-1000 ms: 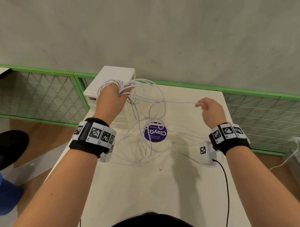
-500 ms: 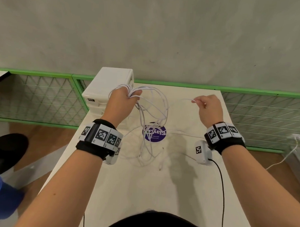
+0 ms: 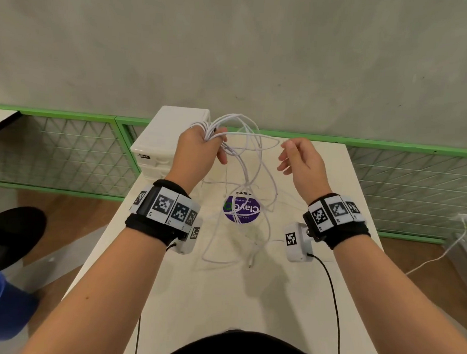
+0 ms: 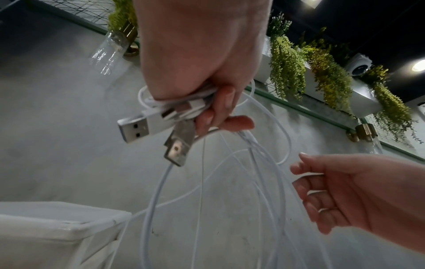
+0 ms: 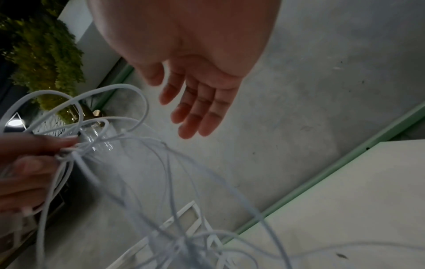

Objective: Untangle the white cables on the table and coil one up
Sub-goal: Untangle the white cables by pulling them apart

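Observation:
My left hand (image 3: pixel 199 151) is raised above the white table (image 3: pixel 186 294) and grips a bundle of tangled white cables (image 3: pixel 243 161). Their loops hang down to the tabletop. In the left wrist view my left hand (image 4: pixel 207 102) holds the bunch with two USB plugs (image 4: pixel 138 127) sticking out below the fingers. My right hand (image 3: pixel 299 158) hovers just right of the loops with relaxed fingers and holds nothing. The right wrist view shows my right hand (image 5: pixel 195 102) spread beside the cables (image 5: pixel 128 163). Loose cable ends (image 3: pixel 250 262) lie on the table.
A white drawer box (image 3: pixel 170 137) stands at the table's far left corner. A purple round sticker (image 3: pixel 242 209) lies under the hanging loops. Green-framed mesh panels (image 3: pixel 58 149) run along the wall behind. A black chair (image 3: pixel 10 232) and a blue object (image 3: pixel 0 301) sit left.
My right hand let go of the strand it was pinching and opened, moving in toward the left hand. The left hand rose a little with the bundle.

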The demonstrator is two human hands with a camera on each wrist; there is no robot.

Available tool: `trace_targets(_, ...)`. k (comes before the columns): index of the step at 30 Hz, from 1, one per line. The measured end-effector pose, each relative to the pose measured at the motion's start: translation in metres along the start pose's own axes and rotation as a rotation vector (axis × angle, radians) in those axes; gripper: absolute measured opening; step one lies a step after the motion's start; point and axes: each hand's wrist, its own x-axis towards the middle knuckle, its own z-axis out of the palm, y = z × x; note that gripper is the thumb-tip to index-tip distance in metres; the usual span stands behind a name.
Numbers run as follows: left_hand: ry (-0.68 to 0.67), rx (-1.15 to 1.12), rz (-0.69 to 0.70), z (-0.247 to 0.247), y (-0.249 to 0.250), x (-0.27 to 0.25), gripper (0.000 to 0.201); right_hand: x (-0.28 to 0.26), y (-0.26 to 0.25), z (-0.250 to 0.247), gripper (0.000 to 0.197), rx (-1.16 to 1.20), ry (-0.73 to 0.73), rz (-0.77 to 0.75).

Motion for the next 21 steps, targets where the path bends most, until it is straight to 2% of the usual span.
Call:
trace_targets(3,-0.018,-0.046,-0.008,0.004,0.002,0.0,0.023,-0.013,0.0,0.003,0.027,0.023,-0.087,0.024)
trace_targets(5,-0.027,-0.059,-0.011,0.006,0.003,0.001,0.021,-0.018,0.006,0.005,0.015,-0.081,-0.197,0.052)
trace_targets(8,-0.029,-0.089,-0.023,0.008,0.003,0.003,0.02,-0.024,0.022,0.009,0.03,-0.283,-0.34,0.085)
trace_targets(9,-0.029,-0.095,-0.032,0.008,0.002,0.003,0.021,-0.026,0.026,0.01,0.029,-0.307,-0.356,0.102)
trace_targets(13,-0.033,-0.109,-0.063,0.006,-0.001,0.005,0.023,-0.032,0.035,0.013,0.004,-0.267,-0.316,0.154)
trace_targets(16,-0.036,-0.107,-0.056,0.004,-0.004,0.003,0.02,-0.033,0.034,0.015,0.008,-0.15,-0.305,0.188)
trace_targets(21,-0.087,-0.079,-0.046,0.003,-0.006,0.003,0.021,-0.034,0.026,0.02,0.022,-0.094,-0.283,0.131)
